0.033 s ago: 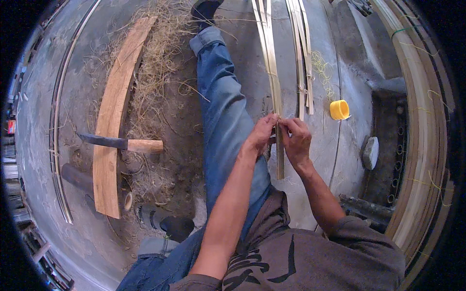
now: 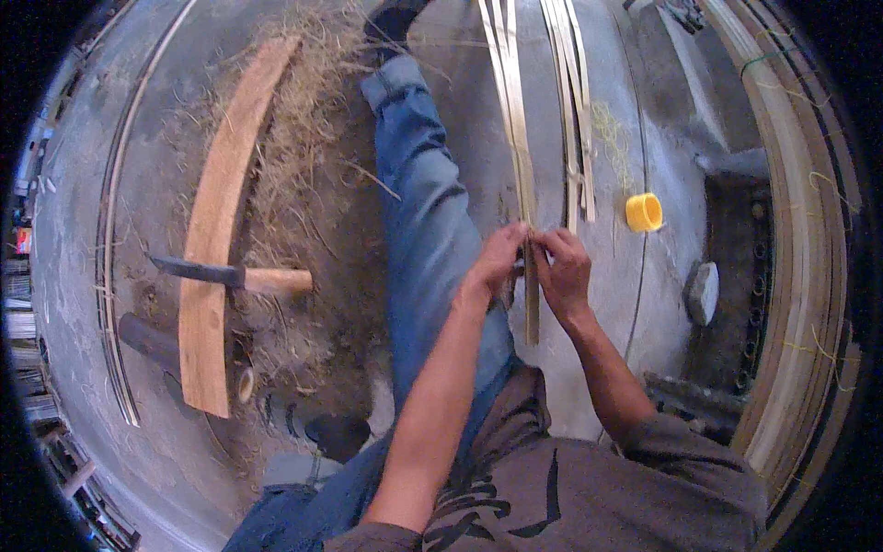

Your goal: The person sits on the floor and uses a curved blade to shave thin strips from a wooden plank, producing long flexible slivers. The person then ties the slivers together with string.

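A narrow bundle of pale bamboo strips [image 2: 532, 308] lies lengthwise beside my outstretched leg, its far ends fanned apart. On its left side my left hand [image 2: 501, 258] is closed, fingers gripping the bundle. My right hand [image 2: 563, 267] meets it from the other side, thumb and fingertips pinched together at the same spot. Whatever lies between those right fingertips is too small to make out. Just right of the bundle's far part lies a second group of strips [image 2: 572, 120], bound near its near end. A loose tangle of thin yellow tie [image 2: 609, 133] sits beside it.
A yellow roll [image 2: 643, 212] stands on the floor at right, near a pale stone [image 2: 704, 293]. Long bamboo lengths [image 2: 800, 230] line the right edge. At left, a wood-handled knife [image 2: 230, 273] rests across a wooden plank [image 2: 204, 331], beside fibrous shavings [image 2: 299, 156].
The view has shifted very slightly. Both hands stay at the same spot on the bundle, with no clear change in their hold.
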Motion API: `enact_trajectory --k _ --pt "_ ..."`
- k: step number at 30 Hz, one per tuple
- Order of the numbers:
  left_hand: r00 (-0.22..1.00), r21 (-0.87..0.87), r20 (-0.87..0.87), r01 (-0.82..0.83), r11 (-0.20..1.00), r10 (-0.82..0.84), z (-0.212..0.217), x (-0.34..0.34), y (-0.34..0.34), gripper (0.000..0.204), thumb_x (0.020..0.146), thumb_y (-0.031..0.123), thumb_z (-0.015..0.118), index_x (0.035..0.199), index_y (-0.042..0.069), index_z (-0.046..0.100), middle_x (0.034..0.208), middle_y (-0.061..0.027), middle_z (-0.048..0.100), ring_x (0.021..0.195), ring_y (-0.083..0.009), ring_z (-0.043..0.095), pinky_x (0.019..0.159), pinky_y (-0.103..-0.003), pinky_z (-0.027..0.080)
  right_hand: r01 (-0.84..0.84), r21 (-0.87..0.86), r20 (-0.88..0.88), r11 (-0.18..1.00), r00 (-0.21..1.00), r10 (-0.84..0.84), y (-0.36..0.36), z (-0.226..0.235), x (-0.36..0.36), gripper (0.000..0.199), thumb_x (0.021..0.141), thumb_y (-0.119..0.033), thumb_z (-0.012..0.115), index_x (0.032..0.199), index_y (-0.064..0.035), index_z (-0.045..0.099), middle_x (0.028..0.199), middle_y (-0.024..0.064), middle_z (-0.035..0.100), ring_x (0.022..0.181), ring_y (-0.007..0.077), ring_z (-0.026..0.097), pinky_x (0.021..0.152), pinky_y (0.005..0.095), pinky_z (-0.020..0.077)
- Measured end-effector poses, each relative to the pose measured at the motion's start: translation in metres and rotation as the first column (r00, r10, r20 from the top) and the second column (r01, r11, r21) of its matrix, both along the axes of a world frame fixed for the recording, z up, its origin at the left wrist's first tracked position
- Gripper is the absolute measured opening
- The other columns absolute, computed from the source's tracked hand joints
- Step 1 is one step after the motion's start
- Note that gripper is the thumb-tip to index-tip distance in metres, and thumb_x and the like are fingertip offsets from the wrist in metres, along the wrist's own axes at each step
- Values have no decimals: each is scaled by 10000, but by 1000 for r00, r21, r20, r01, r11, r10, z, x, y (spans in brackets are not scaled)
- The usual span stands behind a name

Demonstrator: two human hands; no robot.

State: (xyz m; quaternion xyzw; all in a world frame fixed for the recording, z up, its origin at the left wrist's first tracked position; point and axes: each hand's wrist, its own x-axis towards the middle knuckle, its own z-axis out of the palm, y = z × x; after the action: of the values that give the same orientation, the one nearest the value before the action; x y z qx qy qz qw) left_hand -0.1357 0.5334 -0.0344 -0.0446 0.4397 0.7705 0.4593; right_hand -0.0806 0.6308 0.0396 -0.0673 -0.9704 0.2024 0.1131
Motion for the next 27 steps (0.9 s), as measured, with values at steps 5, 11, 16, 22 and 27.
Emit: enact_trajectory --k 5,11,16,22,27 --pt "998 172 53 -52 984 43 -20 -4 4 365 969 331 339 1036 85 600 912 -37 607 813 -139 555 729 -328 469 367 -229 -53 902 920 -388 -16 -1 29 386 803 -250 665 1078 -20 520 1019 107 528 887 228 537 715 333 463" --pt "1000 128 12 -17 992 16 -6 -2 5 434 972 373 321 1116 55 579 896 -39 602 790 -150 553 725 -306 466 551 -830 546 -84 834 79 -20 -4 43 287 922 -334 496 1006 -61 524 766 17 539 614 137 519 572 279 441" --pt "996 28 77 -50 998 48 -24 -8 2 507 947 447 372 1305 89 407 1092 -62 563 947 -163 514 841 -326 420 475 -673 491 567 860 -138 4 -57 -11 272 931 -316 458 895 -58 538 705 58 526 659 213 541 606 371 438" --pt "992 20 66 -109 994 108 -11 1 5 689 932 484 382 1439 101 115 1361 -127 388 1229 -229 387 963 -375 362 501 -856 491 128 865 -101 38 -65 -27 211 941 -271 461 902 -73 524 714 14 525 544 96 495 469 224 417" --pt "953 118 222 -236 965 206 -13 -7 5 594 951 440 353 1388 49 257 1285 -165 454 1119 -262 483 906 -397 425 513 -855 517 73 852 76 -9 -15 13 267 936 -312 480 916 -50 533 708 17 546 592 127 552 549 274 476"
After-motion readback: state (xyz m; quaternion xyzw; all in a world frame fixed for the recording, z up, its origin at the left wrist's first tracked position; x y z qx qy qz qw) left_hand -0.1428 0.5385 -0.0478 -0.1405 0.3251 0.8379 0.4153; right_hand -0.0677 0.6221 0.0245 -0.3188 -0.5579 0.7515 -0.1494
